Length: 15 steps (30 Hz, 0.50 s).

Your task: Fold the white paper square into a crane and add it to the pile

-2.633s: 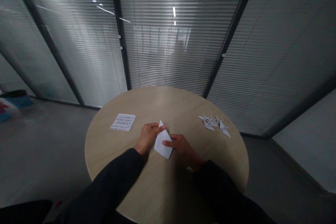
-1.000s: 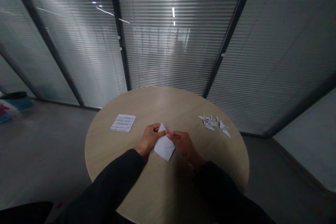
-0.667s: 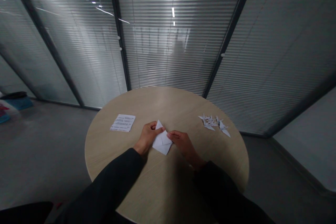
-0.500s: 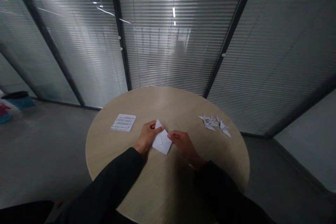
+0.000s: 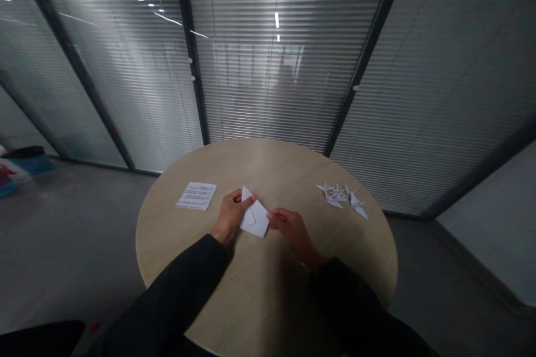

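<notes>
Item: folded white paper [image 5: 254, 220], roughly diamond-shaped, lying between both hands on the round wood-grain worktop [image 5: 259, 170]; compared with a moment earlier, it sits slightly further left, its top point leaning left. Left hand [image 5: 229, 216]: narrow, fingers curled over the paper's upper left edge, holding it. Right hand [image 5: 292, 232]: fingers loosely extended, tips at the paper's right corner; grip cannot be told. Also on worktop: printed sheet [image 5: 196, 196], left; small paper cranes [image 5: 340, 198], clustered right, unmoved.
</notes>
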Available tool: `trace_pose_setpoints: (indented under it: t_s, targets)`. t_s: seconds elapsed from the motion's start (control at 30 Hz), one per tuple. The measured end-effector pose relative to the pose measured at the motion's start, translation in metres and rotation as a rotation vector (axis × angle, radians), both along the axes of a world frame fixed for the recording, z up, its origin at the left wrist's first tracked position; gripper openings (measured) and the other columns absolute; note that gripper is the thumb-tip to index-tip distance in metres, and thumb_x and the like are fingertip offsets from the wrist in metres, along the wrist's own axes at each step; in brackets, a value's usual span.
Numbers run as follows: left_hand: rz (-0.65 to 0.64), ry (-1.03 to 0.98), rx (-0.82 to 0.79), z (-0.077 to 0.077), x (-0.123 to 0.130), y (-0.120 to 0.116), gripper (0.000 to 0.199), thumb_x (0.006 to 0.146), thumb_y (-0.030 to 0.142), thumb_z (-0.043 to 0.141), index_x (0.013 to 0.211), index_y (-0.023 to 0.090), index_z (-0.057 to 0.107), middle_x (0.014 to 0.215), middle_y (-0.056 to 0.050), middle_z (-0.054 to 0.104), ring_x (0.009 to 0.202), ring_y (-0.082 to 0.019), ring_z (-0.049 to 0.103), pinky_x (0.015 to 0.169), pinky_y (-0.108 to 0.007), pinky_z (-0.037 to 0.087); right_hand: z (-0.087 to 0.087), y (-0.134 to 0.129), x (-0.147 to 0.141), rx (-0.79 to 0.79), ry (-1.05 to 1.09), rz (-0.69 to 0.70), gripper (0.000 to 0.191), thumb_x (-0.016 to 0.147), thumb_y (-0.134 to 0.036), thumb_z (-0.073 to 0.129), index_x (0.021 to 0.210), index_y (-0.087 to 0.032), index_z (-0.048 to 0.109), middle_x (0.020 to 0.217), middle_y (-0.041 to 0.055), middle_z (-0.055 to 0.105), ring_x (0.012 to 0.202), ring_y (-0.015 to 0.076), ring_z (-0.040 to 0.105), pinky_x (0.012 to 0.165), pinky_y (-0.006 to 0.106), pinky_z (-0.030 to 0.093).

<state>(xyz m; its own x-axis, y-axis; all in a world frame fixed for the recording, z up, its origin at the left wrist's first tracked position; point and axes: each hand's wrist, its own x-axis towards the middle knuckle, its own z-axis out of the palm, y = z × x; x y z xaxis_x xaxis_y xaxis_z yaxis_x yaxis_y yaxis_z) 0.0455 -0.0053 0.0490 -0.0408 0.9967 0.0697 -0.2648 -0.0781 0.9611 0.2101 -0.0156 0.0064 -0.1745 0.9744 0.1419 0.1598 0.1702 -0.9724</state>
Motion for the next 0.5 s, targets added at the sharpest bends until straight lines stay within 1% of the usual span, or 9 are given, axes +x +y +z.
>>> trace_pose_setpoints:
  t_s: [0.07,0.17,0.3,0.4,0.5]
  targets:
    - [0.002,-0.002,-0.008,0.0002,-0.0004,-0.0004,0.034,0.055,0.036,0.082,0.066,0.013,0.059,0.057,0.001,0.058,0.047,-0.01,0.051,0.046,-0.022,0.037,0.0006,-0.0006,0.0014,0.012,-0.034,-0.024,0.029,0.08,-0.044,0.057,0.08,-0.018,0.069,0.077,0.0061,0.073,0.071,0.0206,0.068,0.067,0.031,0.053]
    - [-0.014,-0.009,-0.012,0.0013,0.001,-0.0021,0.033,0.056,0.035,0.082,0.067,0.013,0.06,0.059,0.0,0.06,0.049,-0.011,0.052,0.048,-0.023,0.038,0.0045,-0.0027,0.0039,0.053,-0.128,-0.098,0.025,0.081,-0.041,0.057,0.078,-0.019,0.069,0.077,0.0061,0.073,0.07,0.0207,0.067,0.066,0.031,0.051]
    - [-0.024,-0.025,-0.001,0.0019,0.0024,-0.0026,0.035,0.054,0.037,0.083,0.068,0.013,0.061,0.06,-0.001,0.061,0.05,-0.011,0.053,0.049,-0.023,0.039,0.0085,-0.0043,0.0052,0.076,-0.201,-0.16,0.023,0.081,-0.04,0.057,0.076,-0.021,0.067,0.072,0.0036,0.072,0.066,0.0191,0.065,0.064,0.03,0.049]
    - [-0.025,-0.037,-0.001,0.0014,0.0014,-0.0017,0.037,0.054,0.039,0.084,0.069,0.013,0.062,0.061,-0.001,0.061,0.051,-0.011,0.053,0.049,-0.023,0.039,0.0078,-0.0031,0.0041,0.068,-0.163,-0.149,0.025,0.082,-0.042,0.055,0.074,-0.02,0.065,0.07,0.0024,0.07,0.067,0.0179,0.064,0.065,0.029,0.048]
    - [-0.02,-0.06,-0.017,0.0012,0.0001,-0.0008,0.038,0.054,0.039,0.083,0.072,0.013,0.062,0.062,-0.001,0.061,0.051,-0.012,0.054,0.05,-0.024,0.04,0.007,-0.0022,0.0015,0.067,-0.084,-0.089,0.027,0.083,-0.043,0.054,0.078,-0.019,0.064,0.075,0.0033,0.07,0.072,0.0186,0.065,0.069,0.03,0.049]
